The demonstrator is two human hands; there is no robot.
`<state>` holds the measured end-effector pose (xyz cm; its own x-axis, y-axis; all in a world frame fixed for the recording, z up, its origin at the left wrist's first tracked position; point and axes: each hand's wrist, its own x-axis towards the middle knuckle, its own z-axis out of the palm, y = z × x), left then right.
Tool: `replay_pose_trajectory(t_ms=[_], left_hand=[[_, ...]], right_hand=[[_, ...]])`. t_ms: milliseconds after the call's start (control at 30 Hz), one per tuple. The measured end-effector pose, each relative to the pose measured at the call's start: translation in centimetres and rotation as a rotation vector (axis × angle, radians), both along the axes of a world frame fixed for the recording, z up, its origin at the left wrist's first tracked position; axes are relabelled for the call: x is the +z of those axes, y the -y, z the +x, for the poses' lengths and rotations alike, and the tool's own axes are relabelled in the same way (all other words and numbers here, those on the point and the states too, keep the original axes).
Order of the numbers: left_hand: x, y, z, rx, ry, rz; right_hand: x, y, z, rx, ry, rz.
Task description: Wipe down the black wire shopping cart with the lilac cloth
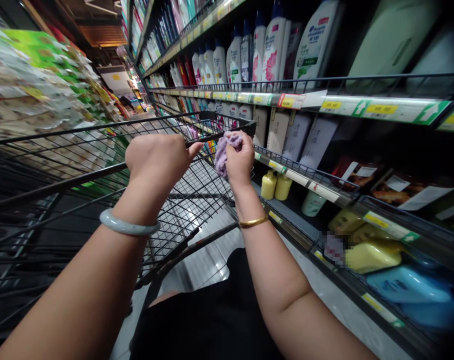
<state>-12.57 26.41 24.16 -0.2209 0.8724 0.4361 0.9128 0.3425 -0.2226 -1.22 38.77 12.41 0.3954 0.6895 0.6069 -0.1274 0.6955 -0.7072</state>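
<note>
A black wire shopping cart stands in front of me. My left hand, above a pale jade bangle, is closed round the cart's bar, with its thumb pointing right. A crumpled purple cloth is in my right hand, whose fingers are bent over it close to the cart's right corner. A gold bangle circles my right wrist. Whether the right fingers also touch the cart rim is unclear.
Shelves of shampoo bottles, boxes and yellow bottles run along the right side, near the cart. Stacked packaged goods, blurred, line the left. Pale tiled floor shows beneath the cart.
</note>
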Motion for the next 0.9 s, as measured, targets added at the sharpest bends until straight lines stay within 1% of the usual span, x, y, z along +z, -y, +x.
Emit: replay_pose_trajectory(t_ms=[100,133,167,233,300,367,400,433,500,567,600,633,700,800,833,867,900], left_hand=[[0.2,0.1,0.2,0.006,-0.024,-0.004],[0.2,0.2,0.3,0.008,-0.028,-0.008],[0.3,0.2,0.3,0.011,-0.029,-0.013],[0.4,0.2,0.4,0.021,-0.027,-0.025],[0.4,0.2,0.5,0.026,-0.023,-0.032],[0.5,0.3,0.5,0.024,-0.024,-0.034],[0.5,0.3,0.5,0.022,-0.027,-0.034],[0.5,0.3,0.6,0.019,-0.032,-0.035],[0.5,0.3,0.6,0.021,-0.040,-0.038],[0.5,0.3,0.7,0.023,-0.050,-0.037],[0.5,0.3,0.7,0.024,-0.055,-0.038],[0.5,0.3,0.6,0.026,-0.058,-0.039],[0.5,0.2,0.5,0.022,-0.056,-0.040],[0.4,0.2,0.3,0.002,-0.038,-0.022],[0.3,0.3,0.3,-0.004,-0.035,-0.017],[0.3,0.3,0.3,-0.005,-0.034,-0.016],[0.3,0.4,0.3,-0.003,-0.035,-0.018]], right_hand=[[-2.4,-0.8,0.5,-0.033,-0.080,-0.249],[-2.9,-1.0,0.7,-0.040,-0.097,-0.294],[-3.1,-1.1,0.9,-0.053,-0.105,-0.306],[-2.5,-0.9,1.4,-0.102,-0.104,-0.244],[-1.1,-0.5,1.6,-0.152,-0.080,-0.093],[-0.2,-0.3,1.8,-0.152,-0.036,0.044],[-0.3,-0.4,1.8,-0.120,-0.022,0.043],[-0.7,-0.5,1.8,-0.081,-0.020,-0.011],[-2.3,-1.0,1.9,-0.019,-0.053,-0.194],[-3.8,-1.2,2.0,-0.010,-0.101,-0.324],[-4.2,-1.1,1.9,-0.020,-0.114,-0.345],[-4.2,-0.8,1.8,-0.030,-0.121,-0.337],[-3.3,0.3,1.2,-0.005,-0.113,-0.261],[-1.5,2.4,-0.2,0.113,-0.045,-0.080],[-1.3,3.0,-0.7,0.138,-0.020,-0.062],[-1.3,3.5,-1.1,0.139,-0.007,-0.091],[-1.5,3.9,-1.4,0.118,-0.009,-0.153]])
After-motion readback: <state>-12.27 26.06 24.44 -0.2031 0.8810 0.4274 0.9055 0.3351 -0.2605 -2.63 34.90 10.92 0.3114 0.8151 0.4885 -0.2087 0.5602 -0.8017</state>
